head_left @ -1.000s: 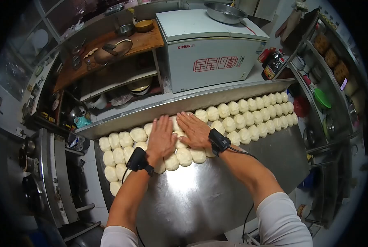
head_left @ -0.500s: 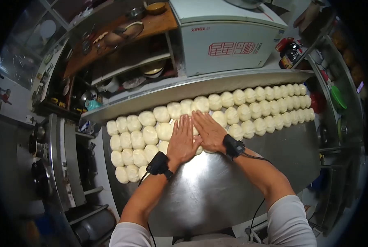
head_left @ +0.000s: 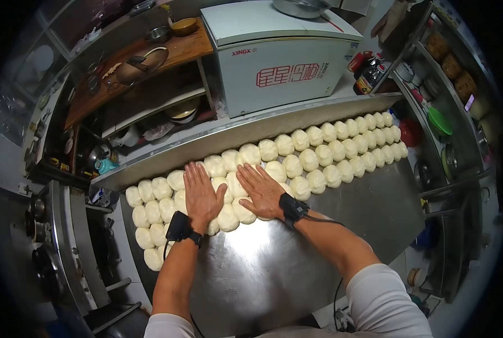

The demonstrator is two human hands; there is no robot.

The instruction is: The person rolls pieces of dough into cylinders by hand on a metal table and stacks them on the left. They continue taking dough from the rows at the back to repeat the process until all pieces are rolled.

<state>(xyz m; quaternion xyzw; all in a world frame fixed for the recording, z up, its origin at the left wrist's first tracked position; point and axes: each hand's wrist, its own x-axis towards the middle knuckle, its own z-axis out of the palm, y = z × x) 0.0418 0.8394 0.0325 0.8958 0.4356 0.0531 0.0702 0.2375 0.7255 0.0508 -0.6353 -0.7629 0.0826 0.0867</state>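
Rows of pale, round dough balls [head_left: 227, 217] lie close together across a steel worktable [head_left: 251, 276]. Flat on the dough toward the left part of the rows rests my left hand [head_left: 203, 194], fingers stretched away from me. My right hand [head_left: 261, 194] lies palm down on the dough just to its right, fingers spread and pointing up and left. Several dough balls are hidden under both palms. Those at the left end [head_left: 153, 259] look flatter and smoother, while the ones at the right [head_left: 333, 176] are rounder with pleated tops. Each wrist wears a black strapped device with a cable.
A raised metal edge [head_left: 251, 135] runs along the table's far side. Behind it stand a white chest freezer [head_left: 285, 76] and a wooden shelf unit [head_left: 195, 48] with bowls. Metal racks [head_left: 432, 112] holding a green basket [head_left: 439, 121] are at the right; a stove [head_left: 60, 225] is at the left.
My hands have moved apart, the left one shifting left along the dough rows. Dough balls now show between them. The whole view has shifted slightly.
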